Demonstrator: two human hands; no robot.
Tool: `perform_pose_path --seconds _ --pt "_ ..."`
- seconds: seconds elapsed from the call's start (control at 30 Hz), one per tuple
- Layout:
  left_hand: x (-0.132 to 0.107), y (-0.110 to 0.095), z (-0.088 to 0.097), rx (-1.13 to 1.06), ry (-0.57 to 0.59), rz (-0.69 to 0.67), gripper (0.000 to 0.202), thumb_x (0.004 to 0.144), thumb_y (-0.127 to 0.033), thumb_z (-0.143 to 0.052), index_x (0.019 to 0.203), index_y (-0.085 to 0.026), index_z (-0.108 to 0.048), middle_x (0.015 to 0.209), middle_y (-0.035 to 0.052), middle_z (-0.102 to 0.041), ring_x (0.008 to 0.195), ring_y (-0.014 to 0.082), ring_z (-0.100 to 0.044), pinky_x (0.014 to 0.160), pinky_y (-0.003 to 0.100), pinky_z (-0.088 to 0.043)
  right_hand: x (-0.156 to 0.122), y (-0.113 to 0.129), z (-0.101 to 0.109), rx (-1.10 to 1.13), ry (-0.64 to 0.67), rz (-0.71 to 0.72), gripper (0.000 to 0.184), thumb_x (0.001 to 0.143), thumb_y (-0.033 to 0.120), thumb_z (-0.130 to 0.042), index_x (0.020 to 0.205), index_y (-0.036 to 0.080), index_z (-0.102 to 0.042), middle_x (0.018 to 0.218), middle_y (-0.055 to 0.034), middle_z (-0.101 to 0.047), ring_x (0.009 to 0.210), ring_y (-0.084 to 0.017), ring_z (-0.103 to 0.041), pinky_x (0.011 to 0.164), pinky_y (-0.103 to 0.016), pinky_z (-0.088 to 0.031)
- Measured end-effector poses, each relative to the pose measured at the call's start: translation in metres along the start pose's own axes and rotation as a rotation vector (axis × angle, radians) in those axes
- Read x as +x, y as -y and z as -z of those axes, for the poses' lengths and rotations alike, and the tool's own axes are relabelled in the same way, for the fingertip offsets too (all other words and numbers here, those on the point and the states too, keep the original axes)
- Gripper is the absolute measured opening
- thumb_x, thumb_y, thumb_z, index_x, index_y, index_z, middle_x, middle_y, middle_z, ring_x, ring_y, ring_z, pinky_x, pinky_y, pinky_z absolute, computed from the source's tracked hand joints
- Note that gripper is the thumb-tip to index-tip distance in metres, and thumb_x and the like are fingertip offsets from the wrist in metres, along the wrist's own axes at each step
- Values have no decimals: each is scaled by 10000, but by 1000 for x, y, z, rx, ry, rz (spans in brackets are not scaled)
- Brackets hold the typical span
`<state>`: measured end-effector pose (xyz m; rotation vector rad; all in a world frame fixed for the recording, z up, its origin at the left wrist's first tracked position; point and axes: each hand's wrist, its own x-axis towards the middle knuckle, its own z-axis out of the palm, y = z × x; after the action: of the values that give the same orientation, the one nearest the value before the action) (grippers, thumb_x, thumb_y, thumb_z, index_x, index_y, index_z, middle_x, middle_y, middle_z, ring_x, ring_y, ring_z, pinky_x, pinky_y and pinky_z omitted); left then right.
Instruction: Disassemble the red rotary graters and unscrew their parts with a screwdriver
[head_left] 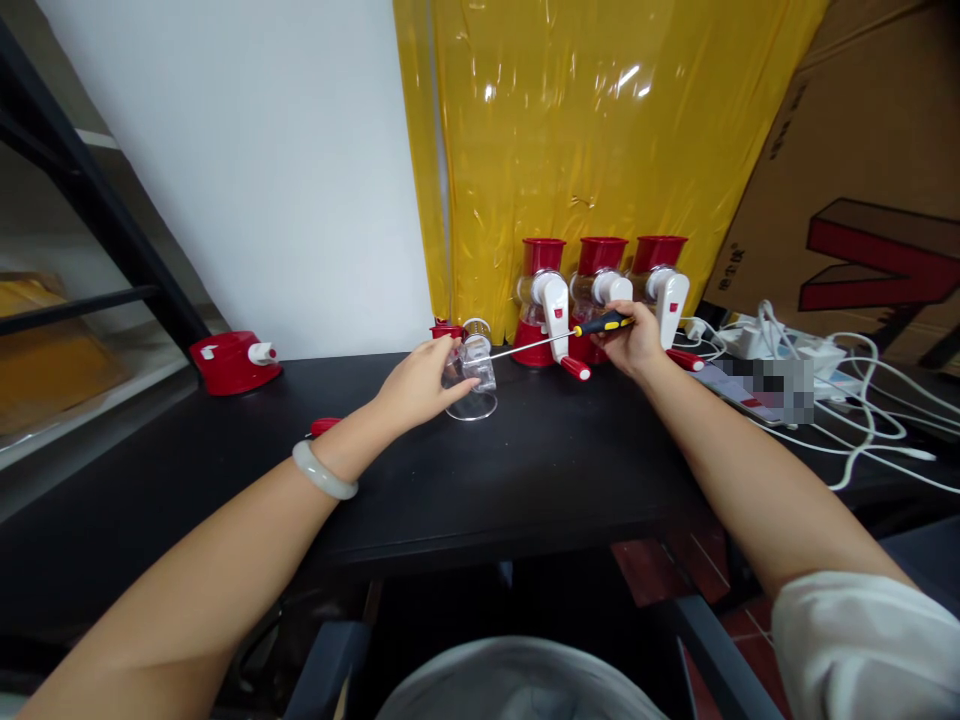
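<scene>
My right hand (634,340) is closed around the black and yellow handle of a screwdriver (536,345). Its long metal shaft points left, and the tip meets a clear plastic grater body (474,385). My left hand (424,383) is wrapped over the left side of that clear body, thumb toward the front, steadying it on the black table. A round clear rim faces me at the bottom. Behind my left fingers are a small red part (446,330) and a ribbed cylinder (477,328), partly hidden.
Three red and white rotary graters (544,300) stand in a row at the back. A red base (235,362) sits at the far left. White cables and a power strip (817,360) lie at right beside a phone-like device (742,390). A cardboard box (862,150) leans behind.
</scene>
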<state>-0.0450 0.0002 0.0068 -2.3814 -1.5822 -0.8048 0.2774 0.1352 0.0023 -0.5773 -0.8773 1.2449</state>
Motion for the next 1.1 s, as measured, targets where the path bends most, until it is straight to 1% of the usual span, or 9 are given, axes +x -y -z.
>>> perform_pose_path --seconds 0.13,0.23,0.3,0.4,0.53,0.67,0.87,1.0,1.1 --pt "-1 0 0 0 0 -7 555 866 -566 -579 1273 -204 -473 1213 148 -643 1136 310 -608 942 450 -497 7 -5 3 -47 -10 32 432 766 634 -567 640 226 -496 492 26 -511 402 -128 -480 383 -272 -433" --pt "-1 0 0 5 -2 -11 557 870 -564 -578 1276 -197 -469 1237 153 -633 1138 309 -607 948 448 -495 13 -9 6 -118 -17 74 587 730 811 -505 633 234 -472 431 34 -455 348 -124 -432 331 -263 -368" --pt "-1 1 0 6 -3 -14 562 872 -564 -574 1278 -189 -469 1249 156 -626 1138 310 -608 952 451 -495 15 -11 8 -173 -10 92 574 709 800 -565 648 238 -467 400 63 -394 313 -104 -374 317 -250 -344" --pt "0 2 -1 4 -4 -13 565 870 -567 -575 1277 -188 -475 1228 154 -635 1139 312 -606 944 452 -498 14 -10 7 -216 -28 82 450 730 625 -692 679 237 -468 398 94 -353 302 -79 -319 326 -232 -361" --pt "0 2 -2 1 -10 -15 553 867 -565 -582 1269 -198 -484 1203 144 -644 1128 307 -611 938 444 -498 12 -6 2 -156 -104 42 268 768 395 -687 714 226 -485 478 79 -455 350 -74 -377 373 -223 -427" --pt "-1 2 -2 3 -13 -22 565 868 -568 -580 1280 -196 -475 1232 148 -635 1147 308 -603 953 448 -491 10 -3 0 -66 -66 -10 186 744 319 -636 706 222 -481 544 60 -515 398 -81 -429 434 -242 -484" --pt "-1 2 -2 10 -13 -26 569 873 -565 -576 1280 -180 -478 1255 158 -626 1140 306 -607 955 448 -495 5 -2 2 17 18 41 183 725 368 -609 689 222 -503 565 36 -526 461 -110 -485 453 -265 -482" --pt "-1 1 -2 7 -9 -18 570 873 -568 -575 1281 -182 -480 1248 158 -629 1142 310 -608 949 451 -500 10 -4 3 -33 24 110 373 766 574 -590 671 231 -479 540 30 -501 435 -118 -473 392 -262 -422" --pt "-1 1 -1 4 -4 -13 562 872 -559 -579 1279 -184 -481 1237 155 -635 1147 312 -606 952 455 -498 17 -7 6 -100 7 178 487 739 701 -598 666 244 -448 476 61 -407 372 -103 -389 343 -256 -359"
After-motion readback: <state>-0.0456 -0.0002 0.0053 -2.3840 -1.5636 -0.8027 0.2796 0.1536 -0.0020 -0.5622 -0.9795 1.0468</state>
